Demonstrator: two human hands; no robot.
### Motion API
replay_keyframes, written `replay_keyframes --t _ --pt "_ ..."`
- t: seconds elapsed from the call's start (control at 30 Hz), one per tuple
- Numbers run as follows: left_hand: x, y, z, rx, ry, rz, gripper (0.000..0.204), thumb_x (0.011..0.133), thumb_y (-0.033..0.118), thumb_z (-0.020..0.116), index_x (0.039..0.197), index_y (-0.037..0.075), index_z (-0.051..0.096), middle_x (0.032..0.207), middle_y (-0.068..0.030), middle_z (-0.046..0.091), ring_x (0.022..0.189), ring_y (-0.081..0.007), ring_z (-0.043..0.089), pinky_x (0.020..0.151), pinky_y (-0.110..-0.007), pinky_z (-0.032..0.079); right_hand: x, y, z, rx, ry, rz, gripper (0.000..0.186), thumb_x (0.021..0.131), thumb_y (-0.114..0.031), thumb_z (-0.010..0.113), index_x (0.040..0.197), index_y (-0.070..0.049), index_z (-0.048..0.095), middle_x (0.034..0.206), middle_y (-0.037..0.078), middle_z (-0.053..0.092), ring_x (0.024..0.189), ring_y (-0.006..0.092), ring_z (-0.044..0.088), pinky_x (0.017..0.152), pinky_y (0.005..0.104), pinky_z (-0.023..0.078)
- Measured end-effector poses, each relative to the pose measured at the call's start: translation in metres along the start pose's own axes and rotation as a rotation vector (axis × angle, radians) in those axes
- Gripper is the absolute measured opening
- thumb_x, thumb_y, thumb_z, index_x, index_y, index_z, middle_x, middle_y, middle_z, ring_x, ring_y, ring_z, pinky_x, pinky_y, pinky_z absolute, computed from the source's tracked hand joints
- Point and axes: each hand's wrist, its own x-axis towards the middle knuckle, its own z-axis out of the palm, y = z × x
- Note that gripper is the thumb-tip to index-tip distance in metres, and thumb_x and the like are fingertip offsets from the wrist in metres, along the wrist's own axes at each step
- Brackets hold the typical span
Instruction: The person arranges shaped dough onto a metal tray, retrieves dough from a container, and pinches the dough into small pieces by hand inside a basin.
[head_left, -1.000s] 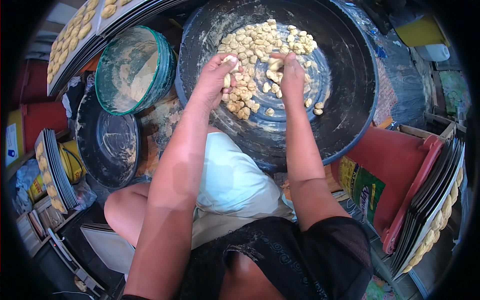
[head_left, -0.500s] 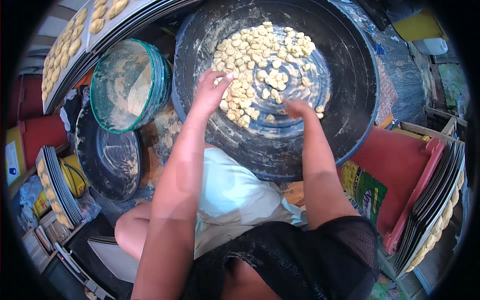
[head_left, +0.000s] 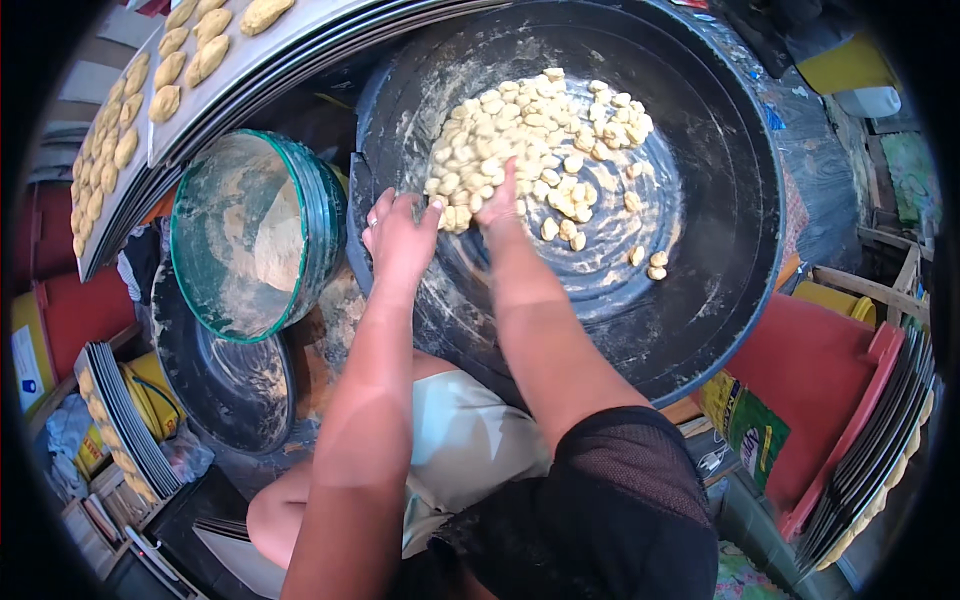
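A pile of small pale dough pieces lies in a wide black basin, most of them gathered at its far left. My right hand presses against the pile's near edge, thumb raised apart, its other fingers partly hidden among the pieces. To the left, my left hand is over the basin's left wall, fingers spread and bent, with the thumb beside the nearest pieces. Neither hand appears closed around a piece. The pieces by the right hand look smeared by motion.
Left of the basin stands a green-rimmed tub with pale powder, above a smaller black basin. Stacked trays at upper left carry shaped dough. A red bin and more trays stand at right.
My right hand has swept left across the basin to the pile, bunching the pieces. My left hand has moved down and left toward the basin wall. The view has shifted slightly.
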Motion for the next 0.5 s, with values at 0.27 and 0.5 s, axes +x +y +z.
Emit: replay_keyframes --t 0.27,0.5 --pt "0.001 -0.008 -0.011 -0.005 0.003 -0.002 0.043 0.082 0.04 0.061 0.111 0.008 0.064 0.127 -0.0145 0.05 0.123 -0.0323 0.039 0.102 -0.046 0.026 -0.054 -0.189 -0.002 -0.796 -0.168 0.051 0.07 0.082 -0.055 0.061 0.128 -0.004 0.048 0.122 0.013 0.057 0.106 0.0264 0.059 0.089 0.0418 0.049" --pt "0.001 -0.002 -0.006 0.039 -0.013 -0.029 0.044 0.081 0.041 0.063 0.11 0.009 0.064 0.124 -0.0136 0.053 0.122 -0.0318 0.041 0.101 -0.045 0.027 -0.043 -0.161 -0.041 -1.738 0.942 -0.3 0.082 0.075 -0.057 0.065 0.138 -0.01 0.041 0.141 0.024 0.037 0.124 0.0353 0.043 0.104 0.0489 0.032"
